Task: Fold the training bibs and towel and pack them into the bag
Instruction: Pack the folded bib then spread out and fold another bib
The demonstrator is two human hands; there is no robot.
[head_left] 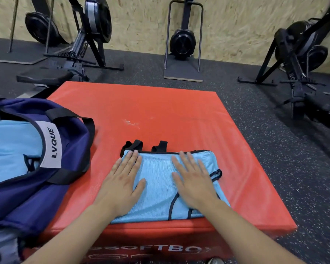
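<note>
Both hands, left hand (pixel 122 184) and right hand (pixel 193 180), are lying flat with fingers straight, pressing the folded blue bib (pixel 158 189) beneath them. Left of the left hand, the navy bag (pixel 69 141) is gaping open. Risk: slippery mesh unfolding when lifted.

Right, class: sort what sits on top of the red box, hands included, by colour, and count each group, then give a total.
Light blue: 2, the folded bib under the hands and the light blue fabric inside the bag.
Navy: 1, the bag.
Bare hands: 2, the left hand and the right hand, both flat on the folded bib.
Total: 5, all on the red box.
</note>
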